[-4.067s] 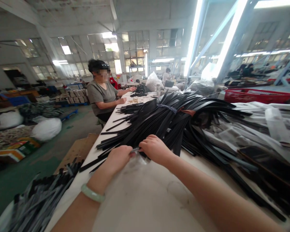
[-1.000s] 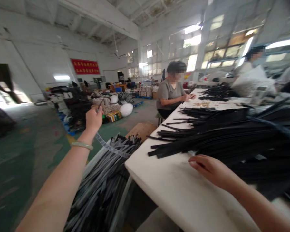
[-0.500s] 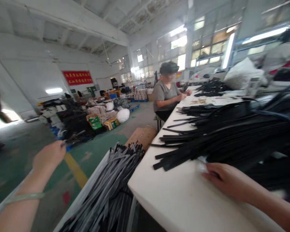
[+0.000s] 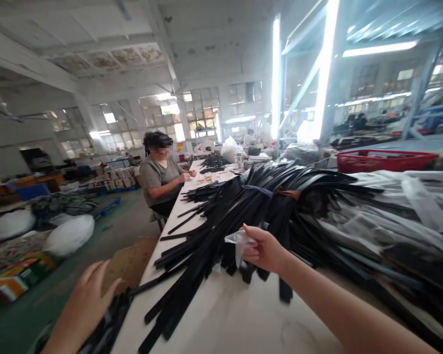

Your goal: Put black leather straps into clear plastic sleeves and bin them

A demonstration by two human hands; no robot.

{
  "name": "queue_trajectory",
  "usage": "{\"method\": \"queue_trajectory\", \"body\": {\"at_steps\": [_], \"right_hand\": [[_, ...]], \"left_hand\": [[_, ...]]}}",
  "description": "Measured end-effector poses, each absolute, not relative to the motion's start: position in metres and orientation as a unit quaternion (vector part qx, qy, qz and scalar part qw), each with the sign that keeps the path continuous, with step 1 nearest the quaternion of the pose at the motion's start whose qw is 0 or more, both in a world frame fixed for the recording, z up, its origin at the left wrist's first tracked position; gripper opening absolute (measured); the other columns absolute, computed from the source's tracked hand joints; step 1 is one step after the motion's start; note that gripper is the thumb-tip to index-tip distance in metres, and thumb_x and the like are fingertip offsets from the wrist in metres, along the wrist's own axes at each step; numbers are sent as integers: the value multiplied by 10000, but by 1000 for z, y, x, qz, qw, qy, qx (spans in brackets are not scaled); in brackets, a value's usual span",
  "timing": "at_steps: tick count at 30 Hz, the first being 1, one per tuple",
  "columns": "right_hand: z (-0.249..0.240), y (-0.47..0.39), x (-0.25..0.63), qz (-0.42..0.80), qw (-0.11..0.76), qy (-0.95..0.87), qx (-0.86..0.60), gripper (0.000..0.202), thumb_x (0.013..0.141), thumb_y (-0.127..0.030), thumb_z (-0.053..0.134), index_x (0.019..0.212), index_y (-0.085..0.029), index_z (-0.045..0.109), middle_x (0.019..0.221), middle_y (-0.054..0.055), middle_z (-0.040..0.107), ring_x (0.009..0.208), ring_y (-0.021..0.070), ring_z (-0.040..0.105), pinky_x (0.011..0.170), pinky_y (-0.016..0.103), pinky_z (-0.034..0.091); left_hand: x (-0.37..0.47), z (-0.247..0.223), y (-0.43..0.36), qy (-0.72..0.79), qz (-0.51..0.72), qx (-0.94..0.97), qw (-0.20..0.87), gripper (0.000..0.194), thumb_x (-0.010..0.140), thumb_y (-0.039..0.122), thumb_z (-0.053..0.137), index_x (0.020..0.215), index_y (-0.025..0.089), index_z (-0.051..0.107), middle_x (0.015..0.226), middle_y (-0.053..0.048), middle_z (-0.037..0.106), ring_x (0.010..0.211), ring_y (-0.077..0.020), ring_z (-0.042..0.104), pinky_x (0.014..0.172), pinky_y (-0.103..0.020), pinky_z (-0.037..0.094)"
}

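My right hand (image 4: 264, 250) is closed on a small piece of clear plastic (image 4: 239, 241), perhaps a bag, above the near edge of the strip pile. Under and behind it, long flat black strips (image 4: 221, 216) lie heaped across the white table (image 4: 221, 319), with a blue tie around some of them. At lower left my left hand (image 4: 84, 300) is open, its thumb apart from the fingers. More dark strips (image 4: 110, 319) stand beside the table just under that hand, partly hidden by it.
A co-worker (image 4: 160, 172) sits at the table's far left side, small tan pieces (image 4: 206, 180) in front of them. A cardboard box (image 4: 133, 263) stands on the floor beside the table. Right of the strips are white plastic sheeting (image 4: 391, 196) and a red basket (image 4: 386, 161).
The view has turned right. My left hand has come from out over the floor to the strips beside the table and opened. My right hand has lifted the plastic.
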State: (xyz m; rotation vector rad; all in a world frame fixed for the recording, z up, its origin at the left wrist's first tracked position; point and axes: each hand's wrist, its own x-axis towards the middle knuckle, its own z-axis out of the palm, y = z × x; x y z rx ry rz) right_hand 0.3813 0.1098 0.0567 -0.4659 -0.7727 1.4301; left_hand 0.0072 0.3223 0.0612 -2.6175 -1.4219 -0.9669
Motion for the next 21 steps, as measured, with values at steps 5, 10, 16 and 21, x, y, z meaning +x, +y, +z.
{"method": "queue_trajectory", "body": {"at_steps": [5, 10, 16, 21], "right_hand": [[46, 117, 358, 555, 647, -433, -293, 358, 770, -424, 683, 641, -145, 498, 544, -30, 471, 436, 50, 363, 419, 181, 295], [35, 122, 348, 444, 600, -491, -449, 468, 725, -591, 645, 661, -133, 575, 486, -45, 470, 423, 60, 397, 433, 193, 350], [18, 130, 348, 417, 537, -560, -472, 395, 776, -507, 622, 821, -118, 681, 521, -47, 494, 411, 53, 395, 414, 187, 332], [27, 120, 348, 176, 499, -620, -579, 374, 810, -209, 584, 1183, -199, 605, 918, 37, 645, 706, 134, 585, 680, 265, 480]], "left_hand": [[152, 97, 221, -244, -229, -902, -274, 376, 838, 498, 458, 794, 212, 698, 927, -65, 687, 927, -230, 613, 861, -309, 453], [219, 65, 175, -240, -384, -766, -457, 308, 762, 438, 616, 834, 156, 718, 897, -83, 698, 862, -217, 622, 781, -286, 470], [212, 60, 181, -320, -471, -535, -624, 238, 607, 323, 753, 697, 121, 667, 672, -39, 659, 622, -134, 579, 617, -249, 473], [154, 103, 191, -351, -585, -390, -618, 153, 561, 99, 701, 585, 162, 563, 596, 37, 615, 623, -92, 578, 620, -208, 496]]}}
